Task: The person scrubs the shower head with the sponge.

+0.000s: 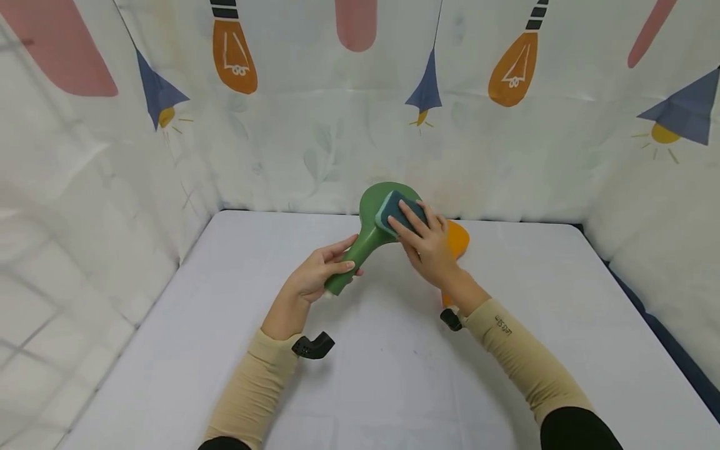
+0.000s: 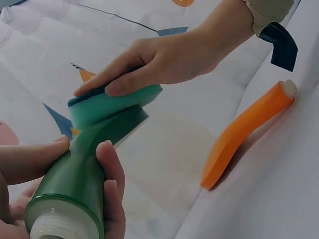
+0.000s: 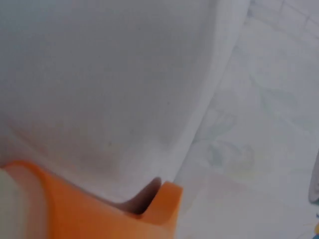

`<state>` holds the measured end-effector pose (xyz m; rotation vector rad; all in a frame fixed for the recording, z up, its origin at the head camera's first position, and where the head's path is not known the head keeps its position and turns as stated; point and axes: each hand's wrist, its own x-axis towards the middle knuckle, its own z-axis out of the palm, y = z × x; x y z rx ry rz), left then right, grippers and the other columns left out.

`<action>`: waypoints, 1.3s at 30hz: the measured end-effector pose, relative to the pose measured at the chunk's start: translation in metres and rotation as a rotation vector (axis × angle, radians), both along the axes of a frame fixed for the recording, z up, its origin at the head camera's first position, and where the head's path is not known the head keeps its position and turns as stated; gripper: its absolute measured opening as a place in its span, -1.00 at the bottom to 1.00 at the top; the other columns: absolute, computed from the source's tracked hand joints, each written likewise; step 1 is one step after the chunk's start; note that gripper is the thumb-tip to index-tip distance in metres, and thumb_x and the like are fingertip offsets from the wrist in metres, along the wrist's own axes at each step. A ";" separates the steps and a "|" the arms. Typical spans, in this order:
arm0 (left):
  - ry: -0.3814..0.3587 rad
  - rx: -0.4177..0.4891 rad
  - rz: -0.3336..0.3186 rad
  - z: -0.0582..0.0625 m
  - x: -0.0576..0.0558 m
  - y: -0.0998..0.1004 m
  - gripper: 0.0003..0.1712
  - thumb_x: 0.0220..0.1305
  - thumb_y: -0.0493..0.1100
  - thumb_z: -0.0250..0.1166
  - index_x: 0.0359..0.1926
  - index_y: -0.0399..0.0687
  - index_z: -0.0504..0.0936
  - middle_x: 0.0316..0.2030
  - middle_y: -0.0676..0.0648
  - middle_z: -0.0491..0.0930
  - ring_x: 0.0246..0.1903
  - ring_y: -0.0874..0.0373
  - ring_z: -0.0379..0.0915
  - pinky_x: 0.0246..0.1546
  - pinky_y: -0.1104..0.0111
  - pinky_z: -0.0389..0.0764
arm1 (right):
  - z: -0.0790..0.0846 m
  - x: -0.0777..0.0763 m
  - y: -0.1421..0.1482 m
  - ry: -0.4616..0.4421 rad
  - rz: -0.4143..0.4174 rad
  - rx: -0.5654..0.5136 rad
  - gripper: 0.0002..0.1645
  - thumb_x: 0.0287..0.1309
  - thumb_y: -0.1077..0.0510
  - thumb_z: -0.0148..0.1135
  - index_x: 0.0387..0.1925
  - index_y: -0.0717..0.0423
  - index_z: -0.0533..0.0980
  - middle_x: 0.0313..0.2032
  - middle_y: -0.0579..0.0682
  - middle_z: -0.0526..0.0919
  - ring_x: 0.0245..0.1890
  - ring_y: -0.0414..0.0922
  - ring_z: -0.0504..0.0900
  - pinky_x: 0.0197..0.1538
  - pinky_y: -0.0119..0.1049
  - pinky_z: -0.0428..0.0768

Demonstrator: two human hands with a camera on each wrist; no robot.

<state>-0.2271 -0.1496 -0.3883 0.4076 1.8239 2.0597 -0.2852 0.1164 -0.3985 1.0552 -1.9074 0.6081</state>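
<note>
My left hand [image 1: 323, 269] grips the handle of a green paddle-shaped object [image 1: 368, 234], thumb on one side and fingers on the other. Its rounded head tilts up and away, raised over the table; a white piece shows at the handle's end in the left wrist view. My right hand [image 1: 430, 247] holds a sponge [image 2: 114, 105], teal with a dark blue scouring face, against the head. The fingers spread over the blue face, and the thumb lies along the near edge. The teal side meets the green surface. The right hand itself is out of the right wrist view.
A similar orange paddle-shaped object [image 2: 244, 132] lies on the white-covered table [image 1: 388, 387], partly behind the right hand and wrist in the head view. Its orange body [image 3: 104, 214] fills the lower right wrist view. A printed cloth [image 1: 371, 137] hangs along the table's back edge.
</note>
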 end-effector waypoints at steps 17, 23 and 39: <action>-0.045 0.038 0.025 0.003 0.002 0.002 -0.23 0.45 -0.41 0.09 0.60 -0.19 0.07 0.30 -0.42 0.36 -0.19 0.17 0.64 -0.20 0.41 0.57 | -0.003 -0.005 0.007 -0.044 -0.074 -0.162 -0.59 0.51 0.08 0.12 0.24 0.15 0.59 0.32 0.26 0.49 0.27 0.42 0.37 -0.01 0.37 0.33; -0.061 0.058 0.038 0.000 0.003 0.005 -0.25 0.47 -0.42 0.08 0.60 -0.22 0.06 0.30 -0.41 0.38 -0.20 0.19 0.64 -0.21 0.41 0.58 | -0.008 0.009 -0.005 0.084 0.000 0.059 -0.60 0.60 0.02 0.00 0.24 0.03 0.60 0.34 0.23 0.49 0.27 0.45 0.37 0.03 0.35 0.38; -0.136 0.137 0.037 0.001 0.002 0.005 -0.25 0.49 -0.43 0.02 0.61 -0.18 0.04 0.19 -0.22 0.41 -0.20 0.19 0.63 -0.21 0.42 0.59 | -0.007 -0.006 0.029 0.075 0.020 0.025 -0.56 0.58 0.00 0.02 0.35 -0.06 0.52 0.37 0.24 0.44 0.28 0.44 0.37 0.01 0.33 0.34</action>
